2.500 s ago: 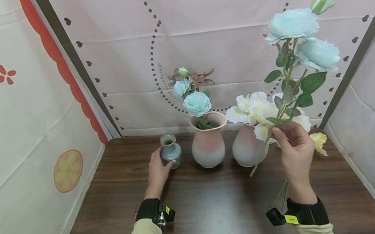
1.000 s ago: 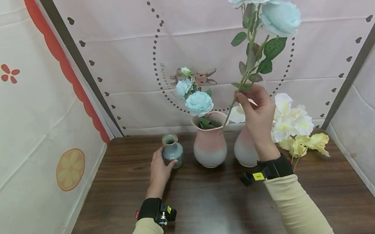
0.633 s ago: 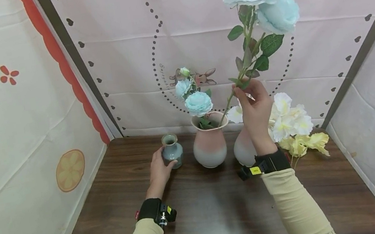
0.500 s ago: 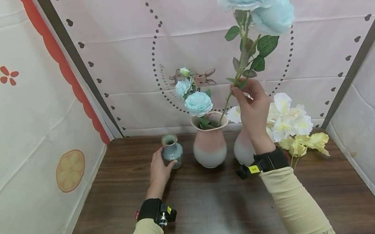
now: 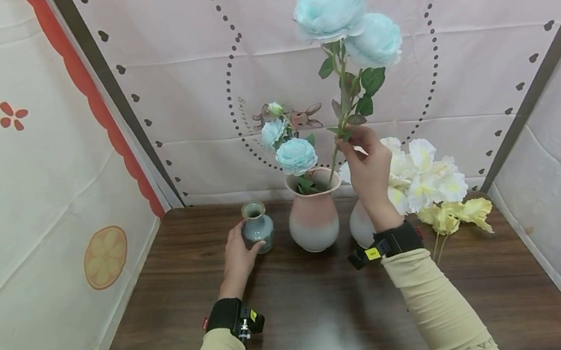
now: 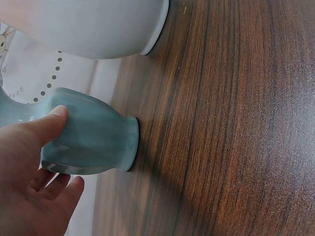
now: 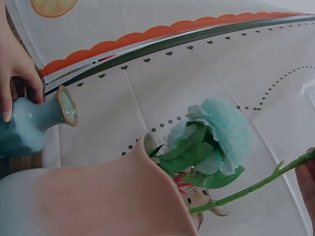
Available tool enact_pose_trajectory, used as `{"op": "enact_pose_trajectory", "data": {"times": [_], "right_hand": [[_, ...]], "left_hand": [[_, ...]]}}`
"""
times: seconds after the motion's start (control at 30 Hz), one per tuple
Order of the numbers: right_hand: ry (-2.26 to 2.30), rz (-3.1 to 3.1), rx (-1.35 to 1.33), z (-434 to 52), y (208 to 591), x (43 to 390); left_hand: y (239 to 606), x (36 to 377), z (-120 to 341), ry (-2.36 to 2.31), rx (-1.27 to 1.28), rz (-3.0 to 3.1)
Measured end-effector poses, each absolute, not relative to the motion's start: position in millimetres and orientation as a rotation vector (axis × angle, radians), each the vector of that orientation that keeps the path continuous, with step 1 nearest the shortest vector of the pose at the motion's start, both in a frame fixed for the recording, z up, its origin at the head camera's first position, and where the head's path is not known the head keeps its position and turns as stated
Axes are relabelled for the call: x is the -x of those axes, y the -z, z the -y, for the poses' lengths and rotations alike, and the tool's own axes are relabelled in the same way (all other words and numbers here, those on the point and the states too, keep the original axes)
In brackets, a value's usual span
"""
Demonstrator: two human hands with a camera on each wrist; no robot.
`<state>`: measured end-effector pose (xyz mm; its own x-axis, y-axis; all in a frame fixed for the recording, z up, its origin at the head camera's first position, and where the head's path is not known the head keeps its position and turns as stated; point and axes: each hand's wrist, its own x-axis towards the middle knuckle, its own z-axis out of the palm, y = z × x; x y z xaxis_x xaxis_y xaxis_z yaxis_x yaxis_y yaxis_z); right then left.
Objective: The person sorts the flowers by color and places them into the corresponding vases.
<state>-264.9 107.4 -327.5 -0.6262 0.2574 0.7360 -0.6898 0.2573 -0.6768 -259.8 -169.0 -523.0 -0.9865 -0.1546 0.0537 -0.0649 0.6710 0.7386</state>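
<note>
My right hand (image 5: 370, 171) pinches the stem of a tall pale-blue artificial flower (image 5: 332, 6), with two large blooms, a bud and green leaves. Its stem (image 7: 236, 195) slants down into the mouth of a pink-and-white vase (image 5: 314, 224); the lower end is hidden inside. That vase also holds a shorter pale-blue flower (image 5: 296, 156), leaning left. My left hand (image 5: 237, 262) holds a small blue-grey vase (image 5: 258, 230) upright on the table, thumb (image 6: 59, 112) on one side and fingers on the other. In the left wrist view this vase's base touches the wood.
A second pink-and-white vase (image 5: 362, 226) stands to the right, partly behind my right hand. White flowers (image 5: 438, 183) are around and beside it, with yellow flowers (image 5: 455, 215) low at the right. Patterned cloth walls (image 5: 183, 93) enclose the dark wooden table (image 5: 300, 316).
My right hand has moved left with the tall blue flower, and the stem's lower end has entered the middle vase. The flower stands more upright. My left hand stays on the small vase.
</note>
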Motion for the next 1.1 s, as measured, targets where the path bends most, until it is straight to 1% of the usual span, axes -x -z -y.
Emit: {"op": "enact_pose_trajectory", "data": {"times": [0.63, 1.1], "right_hand": [[-1.383, 1.96, -0.293, -102.7, 344.6, 275.0], [-1.315, 2.132, -0.305, -102.0, 352.0, 278.4]], "left_hand": [[524.5, 259.5, 169.4, 1.222, -0.193, 2.773], [525.3, 260.8, 169.2, 1.233, -0.193, 2.762]]}}
